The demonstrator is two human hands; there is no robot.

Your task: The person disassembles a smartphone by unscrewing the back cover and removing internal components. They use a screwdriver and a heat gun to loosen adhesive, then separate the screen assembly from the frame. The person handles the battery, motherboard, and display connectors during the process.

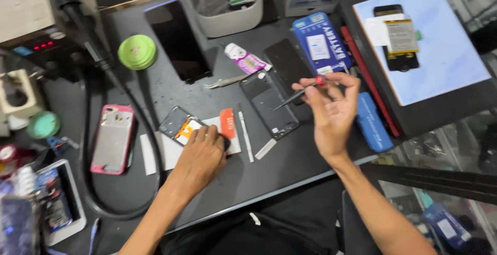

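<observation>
While the left hand (203,153) presses flat, gripping nothing, on an opened phone (181,125) lying on the dark bench (259,167), the right hand (331,105) pinches a red-tipped screwdriver (300,92) just above a black phone back cover (269,105), near metal tweezers (225,81).

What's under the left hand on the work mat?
The left hand presses on an opened phone lying on white paper beside an orange card. The phone's lower part is covered by the hand.
</observation>
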